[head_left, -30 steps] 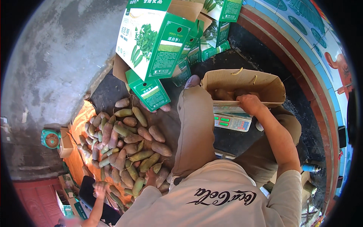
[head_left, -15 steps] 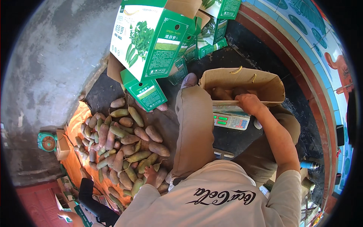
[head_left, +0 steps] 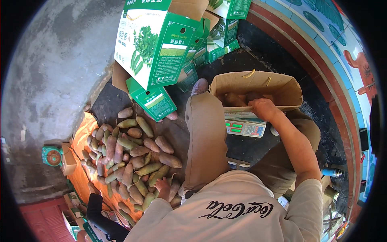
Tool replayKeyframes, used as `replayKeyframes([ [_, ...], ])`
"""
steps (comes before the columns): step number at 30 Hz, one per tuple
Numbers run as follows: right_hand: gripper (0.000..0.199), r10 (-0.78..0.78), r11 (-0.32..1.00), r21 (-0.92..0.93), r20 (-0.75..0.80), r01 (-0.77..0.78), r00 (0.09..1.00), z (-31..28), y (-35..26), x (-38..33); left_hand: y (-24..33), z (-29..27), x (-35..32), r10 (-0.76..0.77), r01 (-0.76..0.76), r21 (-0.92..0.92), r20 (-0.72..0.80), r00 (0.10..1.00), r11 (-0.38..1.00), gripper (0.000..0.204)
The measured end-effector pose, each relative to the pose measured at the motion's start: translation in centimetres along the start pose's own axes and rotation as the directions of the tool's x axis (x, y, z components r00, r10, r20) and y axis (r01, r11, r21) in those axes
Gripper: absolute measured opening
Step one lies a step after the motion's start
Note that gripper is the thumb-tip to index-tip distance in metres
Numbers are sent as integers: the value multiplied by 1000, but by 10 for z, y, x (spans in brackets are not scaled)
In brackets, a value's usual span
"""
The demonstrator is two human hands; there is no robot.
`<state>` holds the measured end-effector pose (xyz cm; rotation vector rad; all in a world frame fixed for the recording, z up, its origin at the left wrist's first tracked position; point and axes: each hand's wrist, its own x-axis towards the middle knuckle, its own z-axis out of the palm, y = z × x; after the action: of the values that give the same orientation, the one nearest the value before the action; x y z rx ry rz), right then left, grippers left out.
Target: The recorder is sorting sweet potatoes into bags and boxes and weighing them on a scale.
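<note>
My right hand is closed over the near rim of an open cardboard box, its fingertips hidden behind the rim. Inside the box lie a few brownish radishes. The box rests on a digital scale with lit green displays. Down on the left, my left hand lies against a heap of green and reddish-brown, soil-dusted radishes. Its fingers are stretched out and touch the radishes at the heap's near right edge; nothing shows lifted in them.
Green and white printed cartons are stacked at the far middle. An orange sheet lies under the heap. A co-worker's dark sleeve reaches in at lower left. A green round device stands by the wall; a blue flask is at right.
My hands stay nearly where they were, with the view shifted slightly. At lower left, the co-worker's nearer arm has dropped lower in view.
</note>
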<state>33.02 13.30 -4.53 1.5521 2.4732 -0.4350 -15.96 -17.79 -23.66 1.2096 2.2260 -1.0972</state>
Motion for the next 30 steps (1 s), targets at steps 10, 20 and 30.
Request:
replayKeyframes([
  [10, 22, -18, 1000, -15, 35, 18, 999, -5, -4, 2, 0, 4, 2, 96, -94, -61, 41, 995, 994, 32],
  [20, 21, -31, 998, -54, 12, 32, 999, -4, -8, 1, -15, -77, 10, 151, -340, -503, -378, 913, 795, 62],
  [30, 18, -40, 997, -61, -42, 37, 998, 0, -9, 1, 26, -326, -107, -76, -851, -401, -913, 400, 339, 54],
])
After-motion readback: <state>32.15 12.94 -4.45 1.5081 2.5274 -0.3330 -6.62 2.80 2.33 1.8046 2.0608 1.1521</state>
